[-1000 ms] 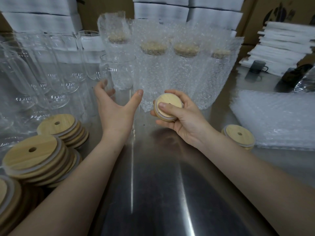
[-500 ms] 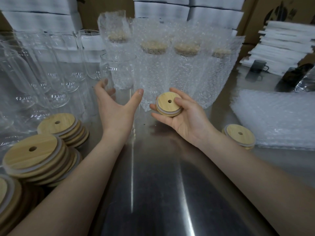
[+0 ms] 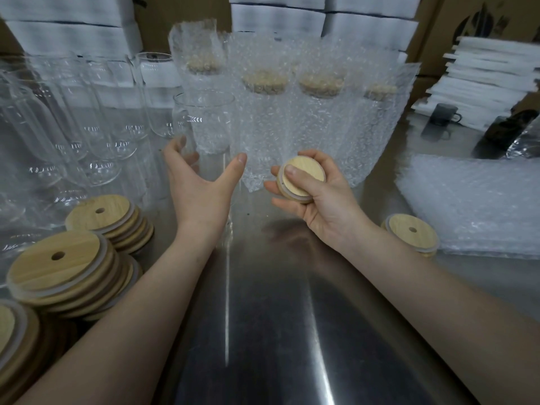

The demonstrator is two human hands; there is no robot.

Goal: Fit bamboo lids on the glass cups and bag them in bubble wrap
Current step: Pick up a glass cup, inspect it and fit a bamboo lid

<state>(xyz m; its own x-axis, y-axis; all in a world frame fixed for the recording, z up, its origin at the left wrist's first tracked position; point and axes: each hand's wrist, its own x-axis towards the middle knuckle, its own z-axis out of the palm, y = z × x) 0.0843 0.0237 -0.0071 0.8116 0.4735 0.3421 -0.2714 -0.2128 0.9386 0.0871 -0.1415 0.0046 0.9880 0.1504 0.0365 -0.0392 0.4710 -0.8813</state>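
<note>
Head view: right grip (image 3: 318,197) clasps a bamboo lid (image 3: 304,175) above the counter (image 3: 277,317), midway; left grip (image 3: 201,185), spread empty, hovers by the unlidded glass cup (image 3: 204,121). Steady that cup, then seat the lid squarely.

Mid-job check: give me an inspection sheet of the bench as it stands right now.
Surface: steel table, shiny, with the arms reflected in it.
Job's things: bamboo lid in the right hand; one unlidded glass cup ahead of the left hand; bare glasses at left; four lidded bagged cups behind; lid stacks near left; lone lid beside the bubble wrap pile.
Clutter: dark mug far right.
Hands: left hand open, reaching toward the glass cup, contact unclear; right hand grips the bamboo lid.
Cables: nothing seen.
Surroundings: white boxes and cardboard cartons behind; stacked white sheets far right.
</note>
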